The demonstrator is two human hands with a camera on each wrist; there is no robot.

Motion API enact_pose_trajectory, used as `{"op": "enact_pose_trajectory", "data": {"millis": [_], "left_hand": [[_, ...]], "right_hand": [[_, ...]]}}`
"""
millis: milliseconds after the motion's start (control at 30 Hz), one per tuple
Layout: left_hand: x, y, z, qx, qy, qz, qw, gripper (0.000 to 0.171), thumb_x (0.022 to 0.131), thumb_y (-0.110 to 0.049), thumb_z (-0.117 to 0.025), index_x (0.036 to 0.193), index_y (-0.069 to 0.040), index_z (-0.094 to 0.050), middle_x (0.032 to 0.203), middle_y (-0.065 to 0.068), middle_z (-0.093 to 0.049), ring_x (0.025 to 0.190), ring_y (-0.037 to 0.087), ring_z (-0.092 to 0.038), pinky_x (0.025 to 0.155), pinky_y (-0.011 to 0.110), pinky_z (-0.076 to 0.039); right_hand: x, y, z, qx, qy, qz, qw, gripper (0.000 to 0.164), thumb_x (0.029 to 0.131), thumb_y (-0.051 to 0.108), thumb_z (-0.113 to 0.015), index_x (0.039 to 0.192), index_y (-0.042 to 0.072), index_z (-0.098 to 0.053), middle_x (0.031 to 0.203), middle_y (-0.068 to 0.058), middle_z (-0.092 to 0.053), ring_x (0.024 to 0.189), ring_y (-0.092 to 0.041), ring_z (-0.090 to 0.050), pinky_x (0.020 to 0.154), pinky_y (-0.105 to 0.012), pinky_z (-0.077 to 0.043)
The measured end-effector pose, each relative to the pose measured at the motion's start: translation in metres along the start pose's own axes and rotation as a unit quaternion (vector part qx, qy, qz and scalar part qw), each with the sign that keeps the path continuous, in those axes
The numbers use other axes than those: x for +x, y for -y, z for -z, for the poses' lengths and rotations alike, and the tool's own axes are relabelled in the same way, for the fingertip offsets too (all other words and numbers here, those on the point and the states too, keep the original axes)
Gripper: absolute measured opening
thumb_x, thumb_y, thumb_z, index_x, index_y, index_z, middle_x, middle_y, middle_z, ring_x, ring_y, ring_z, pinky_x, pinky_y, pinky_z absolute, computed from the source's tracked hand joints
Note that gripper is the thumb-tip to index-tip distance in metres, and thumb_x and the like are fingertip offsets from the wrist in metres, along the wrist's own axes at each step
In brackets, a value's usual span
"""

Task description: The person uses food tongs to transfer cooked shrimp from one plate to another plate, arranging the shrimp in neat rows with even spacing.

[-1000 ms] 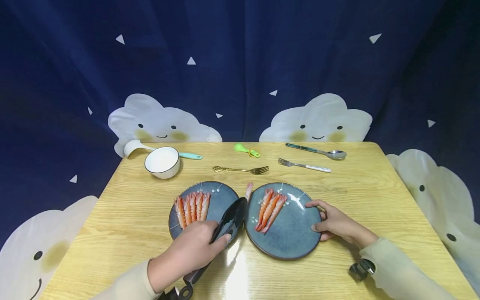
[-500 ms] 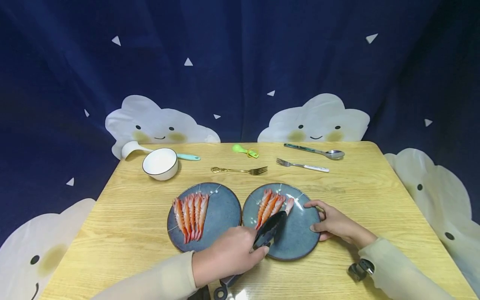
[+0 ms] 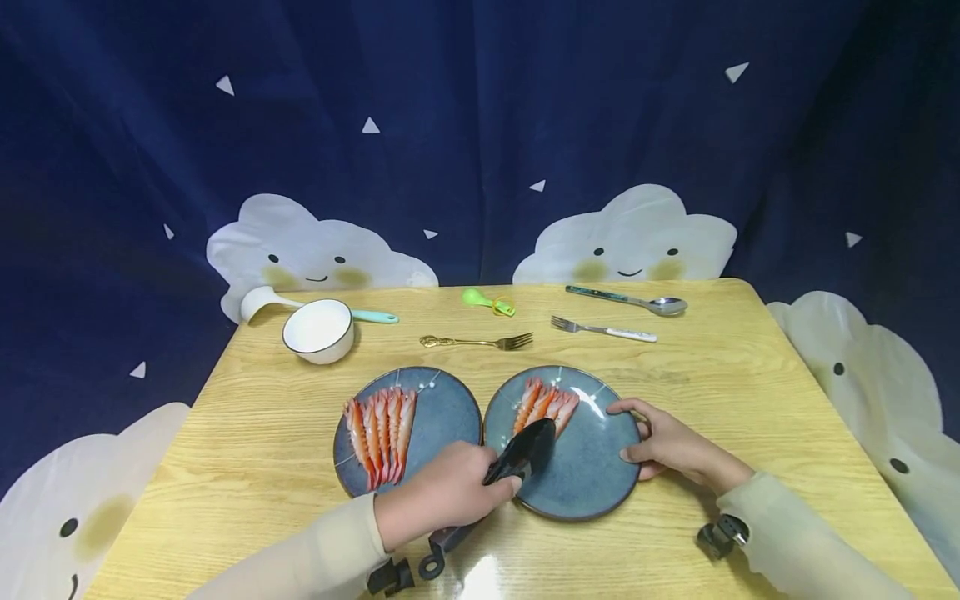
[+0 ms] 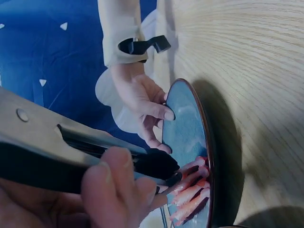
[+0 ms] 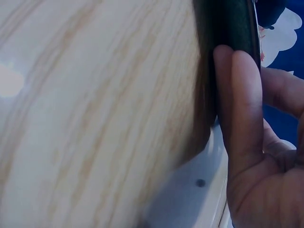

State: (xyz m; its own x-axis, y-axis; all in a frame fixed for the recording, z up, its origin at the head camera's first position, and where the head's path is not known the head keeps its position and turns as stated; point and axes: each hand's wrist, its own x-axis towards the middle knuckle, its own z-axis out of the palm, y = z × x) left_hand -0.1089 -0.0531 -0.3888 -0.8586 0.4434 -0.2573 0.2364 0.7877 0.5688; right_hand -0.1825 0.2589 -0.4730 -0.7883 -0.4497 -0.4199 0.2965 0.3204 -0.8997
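Note:
My left hand (image 3: 450, 492) grips black-tipped tongs (image 3: 531, 450) with steel arms, which show large in the left wrist view. The tips hang over the right blue plate (image 3: 592, 479), at the near end of a row of several red-and-white shrimp (image 3: 542, 402). Whether the tips touch the last shrimp is hard to tell. At that plate's right rim my right hand (image 3: 675, 446) pinches the edge, with thumb and a finger above and other fingers at the side and below. On the left blue plate (image 3: 450, 417) lies another row of several shrimp (image 3: 382, 433).
Behind the plates lie a gold fork (image 3: 476, 342), a white-handled fork (image 3: 603, 329), a spoon (image 3: 630, 300) and a small green spoon (image 3: 487, 300). A white bowl (image 3: 321, 329) stands at the back left, beside a ladle (image 3: 262, 300) with a turquoise handle.
The tongs carried a shrimp from the left plate rightward over the right plate. That shrimp now lies against the row there, and the tongs have drawn slightly back left. My right hand stayed put.

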Motion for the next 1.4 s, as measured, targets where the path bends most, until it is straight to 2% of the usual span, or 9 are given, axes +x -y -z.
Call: {"op": "enact_pose_trajectory", "data": {"millis": [133,367,667,833,933,1033,1133,1233,1400], "left_hand": [[0.001,0.003,0.001,0.003,0.001,-0.005,1.0,0.033,0.082,-0.047,-0.051,0.073,-0.015,-0.054,0.055,-0.004,-0.048,0.045,0.009,-0.044,0.041,0.023,-0.037],[-0.002,0.008,0.004,-0.041,-0.001,-0.006,0.9992,0.036,0.079,-0.049,-0.055,0.071,-0.014,-0.055,0.047,-0.005,-0.043,0.036,0.008,-0.039,0.036,0.025,-0.035],[-0.007,0.011,0.009,-0.03,-0.024,-0.015,0.9992,0.037,0.079,-0.052,-0.053,0.071,-0.016,-0.054,0.048,-0.006,-0.039,0.038,0.008,-0.036,0.036,0.025,-0.033],[-0.019,0.016,0.024,-0.022,-0.057,-0.001,0.9981,0.049,0.079,-0.056,-0.049,0.09,-0.01,-0.06,0.056,-0.005,-0.049,0.047,0.007,-0.046,0.045,0.028,-0.04],[-0.03,0.024,0.034,0.007,-0.091,0.007,0.9958,0.054,0.08,-0.055,-0.048,0.099,-0.006,-0.06,0.063,-0.002,-0.057,0.058,0.008,-0.053,0.054,0.029,-0.043],[-0.045,0.035,0.042,0.035,-0.127,0.034,0.9907,0.05,0.08,-0.053,-0.051,0.094,-0.006,-0.061,0.068,0.003,-0.06,0.062,0.013,-0.056,0.056,0.031,-0.044],[-0.059,0.047,0.048,0.061,-0.15,0.077,0.9838,0.045,0.078,-0.053,-0.054,0.077,-0.009,-0.06,0.064,0.002,-0.057,0.059,0.013,-0.053,0.053,0.03,-0.042],[-0.071,0.059,0.051,0.066,-0.152,0.125,0.9782,0.04,0.076,-0.053,-0.056,0.067,-0.014,-0.052,0.053,-0.001,-0.046,0.047,0.012,-0.041,0.045,0.028,-0.034],[-0.085,0.075,0.052,0.077,-0.155,0.174,0.9693,0.04,0.074,-0.05,-0.061,0.071,-0.011,-0.054,0.057,-0.001,-0.046,0.049,0.013,-0.042,0.044,0.028,-0.033]], "right_hand": [[0.0,0.001,0.0,-0.002,-0.001,-0.002,1.0,0.063,0.076,0.0,-0.063,0.128,0.014,-0.03,0.09,-0.02,-0.053,0.067,-0.028,-0.06,0.05,-0.04,-0.048],[0.0,0.001,0.0,-0.001,0.004,-0.001,1.0,0.064,0.076,0.001,-0.063,0.129,0.014,-0.029,0.091,-0.02,-0.054,0.065,-0.028,-0.06,0.05,-0.04,-0.048],[0.001,0.002,-0.001,-0.003,0.003,0.0,1.0,0.064,0.076,0.001,-0.063,0.129,0.014,-0.029,0.091,-0.02,-0.055,0.065,-0.028,-0.06,0.05,-0.04,-0.048],[0.0,0.002,-0.002,-0.003,0.004,0.002,1.0,0.064,0.076,0.001,-0.063,0.129,0.013,-0.029,0.091,-0.02,-0.053,0.065,-0.027,-0.059,0.05,-0.04,-0.048],[-0.001,0.003,-0.001,-0.002,0.003,0.001,1.0,0.064,0.076,0.001,-0.063,0.129,0.013,-0.029,0.091,-0.021,-0.053,0.067,-0.027,-0.06,0.051,-0.04,-0.048],[-0.001,0.003,0.0,-0.004,0.001,0.0,1.0,0.064,0.076,0.001,-0.063,0.129,0.013,-0.029,0.09,-0.021,-0.053,0.067,-0.028,-0.06,0.051,-0.04,-0.048],[-0.001,0.004,0.002,-0.011,0.001,-0.001,1.0,0.065,0.076,0.001,-0.064,0.129,0.014,-0.029,0.09,-0.02,-0.052,0.067,-0.027,-0.059,0.051,-0.04,-0.048],[-0.002,0.004,0.003,-0.016,0.005,-0.001,1.0,0.065,0.076,0.002,-0.064,0.129,0.013,-0.028,0.09,-0.02,-0.053,0.067,-0.027,-0.059,0.05,-0.04,-0.048],[0.001,0.001,0.001,-0.01,0.008,0.0,1.0,0.065,0.076,0.002,-0.064,0.129,0.013,-0.028,0.09,-0.02,-0.054,0.068,-0.029,-0.059,0.051,-0.041,-0.048]]}}
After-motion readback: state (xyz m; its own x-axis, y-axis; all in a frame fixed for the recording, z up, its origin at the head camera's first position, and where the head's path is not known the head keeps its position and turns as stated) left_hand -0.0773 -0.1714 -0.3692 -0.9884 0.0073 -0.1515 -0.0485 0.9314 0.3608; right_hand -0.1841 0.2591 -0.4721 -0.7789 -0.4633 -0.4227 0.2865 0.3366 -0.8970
